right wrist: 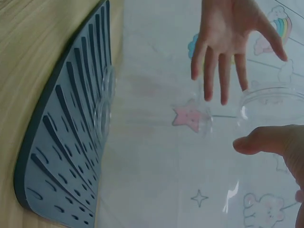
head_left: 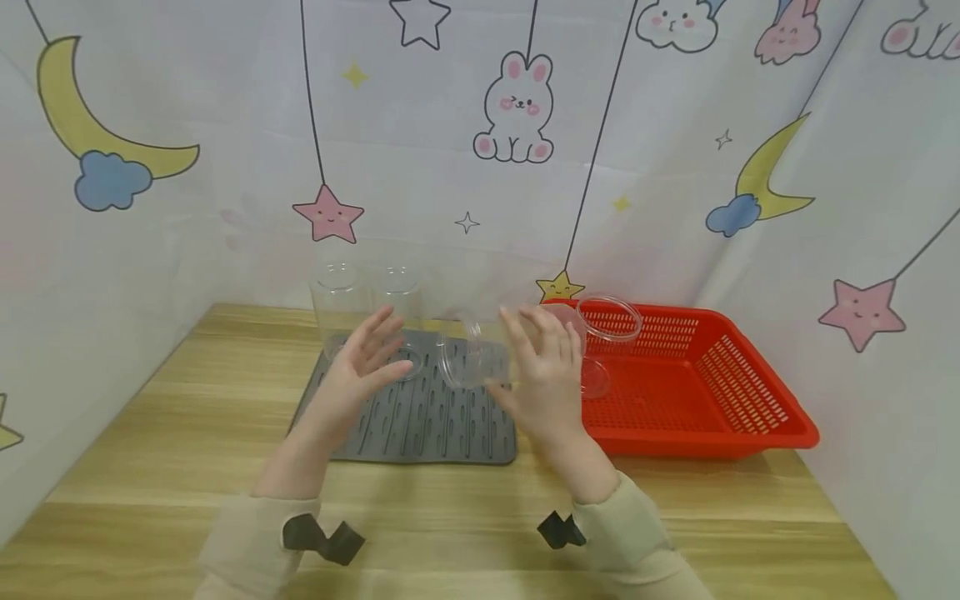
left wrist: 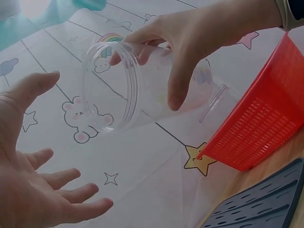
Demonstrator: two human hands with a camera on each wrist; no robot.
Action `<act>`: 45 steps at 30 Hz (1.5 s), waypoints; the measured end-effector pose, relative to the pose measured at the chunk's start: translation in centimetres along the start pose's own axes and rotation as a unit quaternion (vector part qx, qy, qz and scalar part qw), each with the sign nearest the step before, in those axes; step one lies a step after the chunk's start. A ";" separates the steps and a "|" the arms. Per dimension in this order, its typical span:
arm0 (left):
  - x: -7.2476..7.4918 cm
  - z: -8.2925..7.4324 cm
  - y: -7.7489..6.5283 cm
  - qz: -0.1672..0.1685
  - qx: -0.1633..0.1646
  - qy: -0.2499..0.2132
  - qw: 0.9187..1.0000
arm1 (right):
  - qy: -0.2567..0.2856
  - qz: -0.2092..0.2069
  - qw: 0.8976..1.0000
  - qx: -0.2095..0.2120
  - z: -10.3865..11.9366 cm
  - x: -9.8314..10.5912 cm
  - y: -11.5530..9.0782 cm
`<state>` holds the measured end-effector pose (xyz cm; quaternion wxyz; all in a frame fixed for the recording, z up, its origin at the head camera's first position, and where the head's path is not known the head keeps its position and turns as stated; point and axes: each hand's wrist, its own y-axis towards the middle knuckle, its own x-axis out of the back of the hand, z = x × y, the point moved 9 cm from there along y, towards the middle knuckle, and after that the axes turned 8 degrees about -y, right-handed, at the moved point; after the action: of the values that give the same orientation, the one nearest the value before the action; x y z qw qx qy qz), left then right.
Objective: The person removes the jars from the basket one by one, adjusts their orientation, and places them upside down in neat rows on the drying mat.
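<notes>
My right hand [head_left: 547, 375] grips a clear plastic jar [head_left: 459, 358] round its body, thumb on one side and fingers on the other. The jar is tipped on its side above the mat, its wide ringed mouth [left wrist: 109, 90] facing my left hand. My left hand [head_left: 360, 362] is raised with fingers spread and holds nothing, apart from the jar's mouth. Two more clear jars, one at the left [head_left: 339, 304] and one beside it [head_left: 399, 300], stand mouth down on the grey ridged drying mat [head_left: 420, 425].
A red perforated plastic basket [head_left: 675, 417] sits right of the mat, with more clear jars [head_left: 609, 317] inside, one rising past its rim. Wooden tabletop [head_left: 187, 467] runs beneath everything. A white printed cloth [head_left: 420, 150] hangs behind and along the sides.
</notes>
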<state>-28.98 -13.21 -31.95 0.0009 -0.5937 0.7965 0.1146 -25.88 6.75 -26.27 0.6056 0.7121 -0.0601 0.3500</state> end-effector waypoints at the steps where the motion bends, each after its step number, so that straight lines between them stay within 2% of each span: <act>1: -0.3 0.3 0.1 0.010 0.004 0.005 1.000 | -0.006 0.003 1.000 0.004 0.3 -0.2 -0.2; 7: -1.6 1.3 0.4 0.042 0.021 0.013 0.999 | -0.030 0.006 0.999 0.025 1.6 -0.8 -1.0; 13: -2.3 2.0 0.5 0.052 0.039 0.023 0.998 | -0.049 0.021 0.998 0.034 2.3 -1.3 -1.6; 19: -2.8 2.6 0.5 0.052 0.049 0.015 0.997 | -0.074 0.038 0.996 0.033 2.5 -1.8 -2.0; 28: -2.9 4.0 0.5 0.029 0.067 0.014 0.997 | -0.103 0.045 0.993 0.036 3.2 -2.2 -2.3; 37: -3.0 4.0 0.7 0.020 0.049 0.026 0.998 | -0.082 0.053 0.995 0.022 3.3 -2.3 -2.8; 45: -2.8 3.9 0.7 0.009 0.042 0.039 0.998 | -0.041 0.079 0.996 0.016 3.0 -2.5 -2.9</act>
<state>-29.33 -9.70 -35.26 -0.0062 -0.5899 0.8054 0.0574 -25.01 3.96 -30.12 0.5622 0.7282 -0.1351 0.3680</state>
